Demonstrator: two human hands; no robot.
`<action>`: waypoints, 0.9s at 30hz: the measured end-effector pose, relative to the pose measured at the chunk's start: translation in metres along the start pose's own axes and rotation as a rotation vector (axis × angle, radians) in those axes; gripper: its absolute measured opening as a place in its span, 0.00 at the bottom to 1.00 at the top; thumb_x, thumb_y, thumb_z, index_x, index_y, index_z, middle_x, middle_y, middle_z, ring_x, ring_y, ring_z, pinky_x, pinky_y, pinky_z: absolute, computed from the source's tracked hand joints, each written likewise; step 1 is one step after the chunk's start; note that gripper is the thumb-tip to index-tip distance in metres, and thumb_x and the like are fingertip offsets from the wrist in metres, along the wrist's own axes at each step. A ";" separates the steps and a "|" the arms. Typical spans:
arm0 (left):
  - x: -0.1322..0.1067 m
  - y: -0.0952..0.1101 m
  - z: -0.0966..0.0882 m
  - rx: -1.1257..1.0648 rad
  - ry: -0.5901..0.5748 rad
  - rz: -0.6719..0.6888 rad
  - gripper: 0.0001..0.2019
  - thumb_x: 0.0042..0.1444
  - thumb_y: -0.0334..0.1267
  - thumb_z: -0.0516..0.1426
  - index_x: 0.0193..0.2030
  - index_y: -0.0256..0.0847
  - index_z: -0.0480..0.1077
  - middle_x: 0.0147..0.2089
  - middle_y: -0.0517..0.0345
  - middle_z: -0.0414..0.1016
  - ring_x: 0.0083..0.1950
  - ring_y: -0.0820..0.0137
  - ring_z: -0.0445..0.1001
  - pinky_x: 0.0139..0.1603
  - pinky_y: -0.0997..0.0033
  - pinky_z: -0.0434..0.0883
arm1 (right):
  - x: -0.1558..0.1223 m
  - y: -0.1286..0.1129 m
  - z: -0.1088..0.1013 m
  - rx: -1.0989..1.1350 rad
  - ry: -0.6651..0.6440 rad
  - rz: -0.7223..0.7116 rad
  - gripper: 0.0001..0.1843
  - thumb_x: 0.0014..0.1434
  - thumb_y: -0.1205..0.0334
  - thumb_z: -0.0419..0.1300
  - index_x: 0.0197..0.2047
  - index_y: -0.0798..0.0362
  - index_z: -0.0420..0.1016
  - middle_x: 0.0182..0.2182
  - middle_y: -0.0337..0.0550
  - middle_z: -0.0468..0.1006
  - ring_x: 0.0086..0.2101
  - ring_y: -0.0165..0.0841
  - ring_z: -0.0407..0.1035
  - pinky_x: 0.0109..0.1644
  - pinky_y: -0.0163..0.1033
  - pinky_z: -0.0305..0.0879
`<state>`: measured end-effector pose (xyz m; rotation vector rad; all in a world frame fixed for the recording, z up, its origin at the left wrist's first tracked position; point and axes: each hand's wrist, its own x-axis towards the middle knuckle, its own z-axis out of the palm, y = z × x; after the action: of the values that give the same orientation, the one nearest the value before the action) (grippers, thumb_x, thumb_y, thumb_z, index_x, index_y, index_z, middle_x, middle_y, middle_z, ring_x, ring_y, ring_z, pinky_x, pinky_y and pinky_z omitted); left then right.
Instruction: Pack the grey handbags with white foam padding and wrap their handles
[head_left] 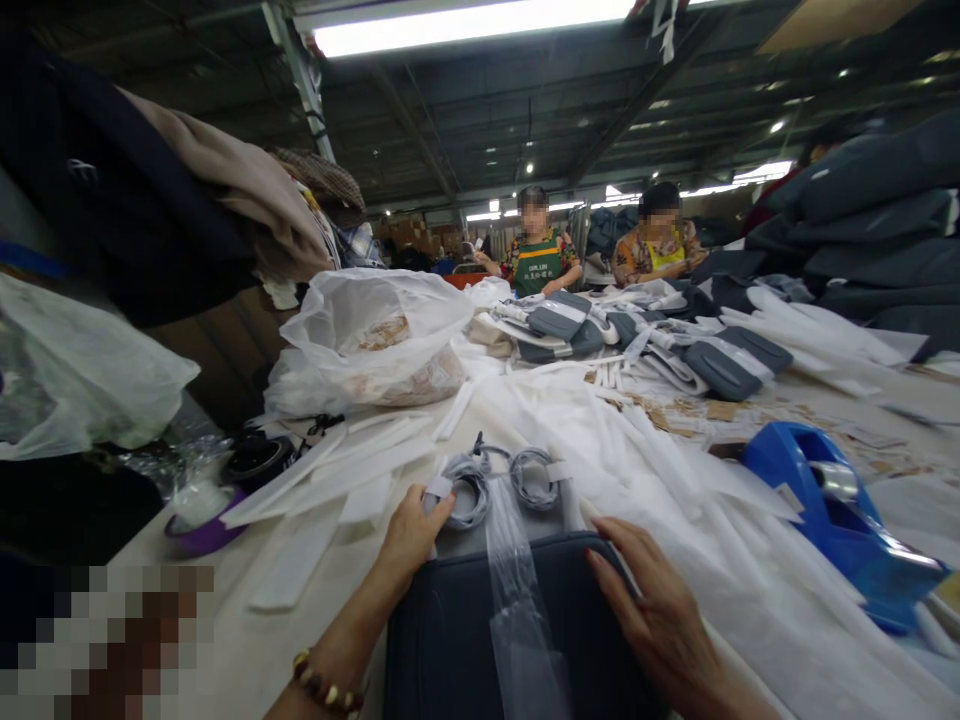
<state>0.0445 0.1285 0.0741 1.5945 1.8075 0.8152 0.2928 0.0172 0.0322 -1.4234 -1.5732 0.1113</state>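
A dark blue-grey padded panel [450, 640] with a piped edge lies in front of me, a clear plastic strip [514, 590] running lengthwise over its middle. Beyond its far edge are two coils of grey cable, a left coil [471, 490] and a right coil [534, 480], each with a white wrap. My left hand [416, 530] pinches the left coil at its white wrap between thumb and fingers. My right hand [652, 600] grips the panel's far right corner, thumb on top and fingers along the outer edge; some fingertips are hidden.
A blue tape dispenser [817, 520] stands at right. White foam sheets [637, 520] cover much of the table. A clear bag [375, 340] and a purple tape roll [204, 530] are at left. Two people work behind piled grey panels [562, 325].
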 end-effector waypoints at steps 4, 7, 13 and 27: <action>0.011 0.002 0.009 -0.014 0.000 -0.022 0.12 0.49 0.47 0.57 0.27 0.41 0.62 0.24 0.59 0.70 0.28 0.65 0.71 0.28 0.71 0.62 | 0.061 -0.047 0.027 0.041 -0.314 -0.066 0.13 0.64 0.64 0.49 0.48 0.55 0.69 0.43 0.47 0.76 0.43 0.33 0.71 0.48 0.36 0.67; 0.011 0.006 0.015 0.035 0.066 -0.001 0.09 0.47 0.38 0.58 0.29 0.42 0.59 0.25 0.62 0.68 0.31 0.66 0.71 0.30 0.72 0.62 | 0.108 -0.072 0.058 -0.091 -0.455 -0.067 0.12 0.65 0.65 0.48 0.48 0.56 0.69 0.41 0.46 0.77 0.39 0.31 0.72 0.45 0.34 0.66; -0.012 0.011 0.023 0.097 0.116 0.073 0.04 0.54 0.36 0.52 0.35 0.43 0.58 0.36 0.53 0.71 0.42 0.58 0.73 0.39 0.66 0.64 | 0.150 -0.101 0.106 -0.298 -0.616 -0.140 0.14 0.65 0.59 0.51 0.39 0.57 0.75 0.34 0.51 0.79 0.38 0.39 0.74 0.42 0.39 0.65; 0.021 0.000 0.028 -0.181 -0.101 0.027 0.03 0.51 0.30 0.59 0.32 0.33 0.71 0.32 0.52 0.78 0.34 0.67 0.75 0.30 0.73 0.67 | 0.145 -0.117 0.128 -0.506 -0.692 -0.134 0.15 0.62 0.56 0.54 0.43 0.57 0.74 0.39 0.54 0.80 0.43 0.42 0.74 0.43 0.40 0.66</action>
<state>0.0634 0.1512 0.0559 1.5178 1.5975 0.8683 0.1451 0.1625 0.1227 -1.7688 -2.3842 0.1423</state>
